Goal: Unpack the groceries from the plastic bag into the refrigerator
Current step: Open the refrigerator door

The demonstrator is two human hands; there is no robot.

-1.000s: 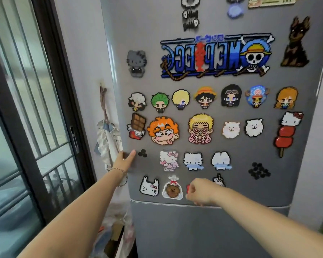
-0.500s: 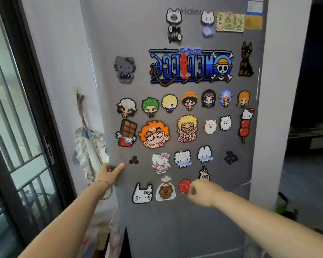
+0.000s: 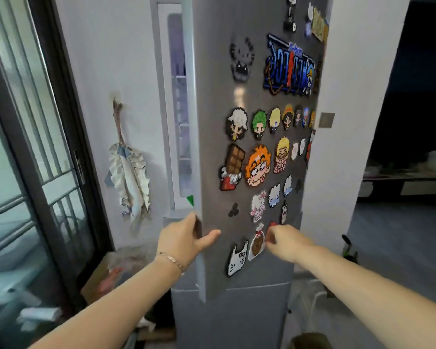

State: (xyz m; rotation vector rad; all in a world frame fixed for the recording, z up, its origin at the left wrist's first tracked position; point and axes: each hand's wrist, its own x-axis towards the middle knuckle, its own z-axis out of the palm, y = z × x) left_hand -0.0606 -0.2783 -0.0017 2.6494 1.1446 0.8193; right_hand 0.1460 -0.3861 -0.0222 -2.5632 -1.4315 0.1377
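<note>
The grey refrigerator's upper door (image 3: 212, 147), covered in pixel-art magnets, stands partly swung out. A narrow strip of the lit white interior (image 3: 179, 109) shows to its left, with shelves and something green at the bottom. My left hand (image 3: 186, 238) grips the door's left edge, thumb on the front face. My right hand (image 3: 285, 241) rests curled against the door face beside a red magnet (image 3: 272, 225), with nothing seen in it. The lower door (image 3: 237, 318) is closed. A crumpled clear bag (image 3: 121, 263) with something orange lies on the floor to the left.
A white wall with a hanging cloth (image 3: 130, 180) is left of the fridge. A dark-framed glass door (image 3: 35, 159) stands at far left. A white wall (image 3: 350, 122) flanks the fridge on the right, with a dim room (image 3: 400, 235) beyond.
The upper fridge door has swung out from closed, exposing the interior strip. My left hand moved from the flat door face onto its edge. My right hand stayed near the lower magnets.
</note>
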